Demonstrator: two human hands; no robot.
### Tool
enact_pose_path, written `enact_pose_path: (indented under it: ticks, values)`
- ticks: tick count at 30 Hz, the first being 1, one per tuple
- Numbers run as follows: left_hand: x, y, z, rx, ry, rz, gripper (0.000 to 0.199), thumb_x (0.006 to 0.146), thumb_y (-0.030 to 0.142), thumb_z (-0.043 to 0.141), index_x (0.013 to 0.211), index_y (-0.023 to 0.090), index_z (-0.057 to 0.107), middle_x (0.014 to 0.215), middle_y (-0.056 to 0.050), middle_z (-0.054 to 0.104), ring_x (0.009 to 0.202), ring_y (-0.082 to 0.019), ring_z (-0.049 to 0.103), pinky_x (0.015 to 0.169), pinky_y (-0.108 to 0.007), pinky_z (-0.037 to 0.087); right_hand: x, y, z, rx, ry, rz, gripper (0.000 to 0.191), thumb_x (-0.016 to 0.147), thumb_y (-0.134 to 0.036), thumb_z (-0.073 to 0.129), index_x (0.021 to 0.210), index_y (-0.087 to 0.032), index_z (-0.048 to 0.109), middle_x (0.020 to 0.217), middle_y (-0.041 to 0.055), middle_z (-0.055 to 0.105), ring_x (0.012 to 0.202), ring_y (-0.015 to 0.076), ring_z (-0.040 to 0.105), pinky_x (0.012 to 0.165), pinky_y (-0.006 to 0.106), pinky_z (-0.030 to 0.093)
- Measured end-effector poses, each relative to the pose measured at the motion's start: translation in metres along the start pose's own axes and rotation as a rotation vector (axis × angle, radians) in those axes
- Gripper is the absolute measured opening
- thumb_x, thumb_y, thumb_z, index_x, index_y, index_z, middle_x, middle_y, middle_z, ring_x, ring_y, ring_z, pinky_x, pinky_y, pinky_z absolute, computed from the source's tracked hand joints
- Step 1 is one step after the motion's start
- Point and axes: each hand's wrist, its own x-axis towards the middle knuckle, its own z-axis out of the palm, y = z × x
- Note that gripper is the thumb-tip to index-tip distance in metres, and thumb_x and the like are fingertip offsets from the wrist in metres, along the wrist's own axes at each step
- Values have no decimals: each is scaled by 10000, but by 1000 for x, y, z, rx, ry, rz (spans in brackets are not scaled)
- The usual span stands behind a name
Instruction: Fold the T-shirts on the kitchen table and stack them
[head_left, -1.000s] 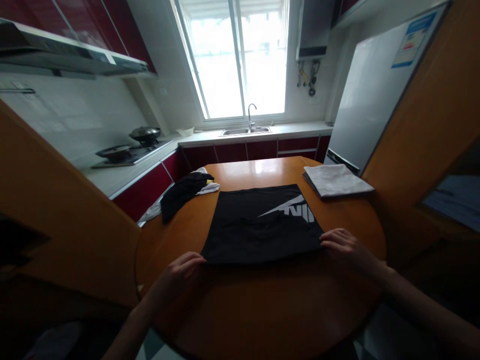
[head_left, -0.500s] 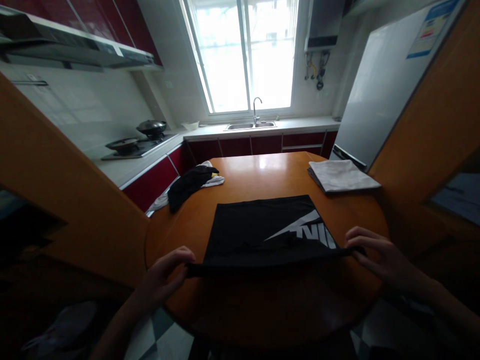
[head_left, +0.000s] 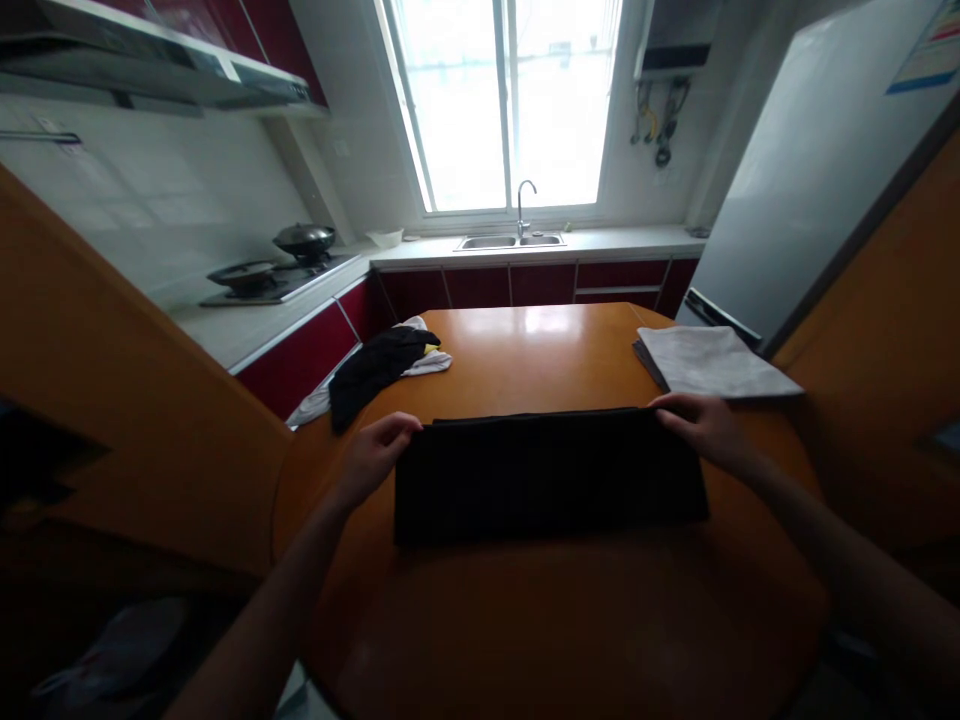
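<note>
A black garment (head_left: 547, 475), probably a T-shirt, lies folded over on the wooden table (head_left: 540, 610) in front of me. It forms a wide, flat strip, and no print shows on the side that faces up. My left hand (head_left: 379, 450) pinches its far left corner between thumb and fingers. At the far right corner, my right hand (head_left: 697, 425) grips the same edge in a pinch. The cloth is drawn fairly straight between both hands.
Crumpled black and white clothes (head_left: 382, 365) lie at the table's left edge. A folded light grey cloth stack (head_left: 716, 360) rests at the right edge. Beyond stand a counter with a sink (head_left: 517, 241), a stove with pans (head_left: 304, 240) and a fridge (head_left: 795, 180).
Both hands have carried the garment's near edge away from me to its far edge, folding it in half. The light-coloured print on the black cloth is now covered.
</note>
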Motion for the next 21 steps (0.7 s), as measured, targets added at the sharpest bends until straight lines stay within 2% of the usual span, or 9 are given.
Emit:
enact_pose_path:
  ticks: [4, 6, 8, 15, 21]
  values:
    - [30, -24, 22, 69, -118, -67, 270, 794, 351, 571, 889, 175, 753, 888, -47, 749, 841, -204, 675, 766, -291, 507, 37, 34, 33, 40, -62, 64, 252, 780, -382, 635, 880, -190, 765, 871, 59, 781, 829, 249, 721, 744, 351, 560]
    - [38, -38, 32, 75, -163, -119, 290, 787, 377, 593, 896, 170, 764, 851, -52, 755, 779, -198, 678, 697, -278, 505, 46, 51, 49, 41, -91, 95, 226, 749, -364, 643, 827, -191, 766, 840, 61, 783, 811, 252, 728, 747, 358, 561]
    - [41, -49, 39, 58, -190, -138, 301, 788, 409, 633, 900, 164, 766, 862, -62, 762, 784, -201, 688, 692, -275, 510, 50, 64, 60, 40, -107, 122, 215, 739, -355, 644, 806, -191, 768, 826, 65, 784, 798, 252, 731, 743, 358, 559]
    - [54, -62, 37, 48, -202, -140, 321, 818, 444, 678, 951, 164, 761, 912, -70, 766, 821, -208, 699, 716, -279, 518, 57, 80, 59, 31, -118, 153, 250, 771, -378, 639, 862, -188, 775, 867, 66, 782, 830, 257, 724, 773, 365, 547]
    - [61, -75, 48, 106, -208, -132, 309, 823, 430, 661, 936, 159, 759, 907, -83, 761, 826, -214, 700, 732, -290, 526, 65, 88, 69, -14, -131, 162, 241, 771, -358, 628, 856, -181, 769, 869, 77, 783, 839, 264, 728, 761, 360, 541]
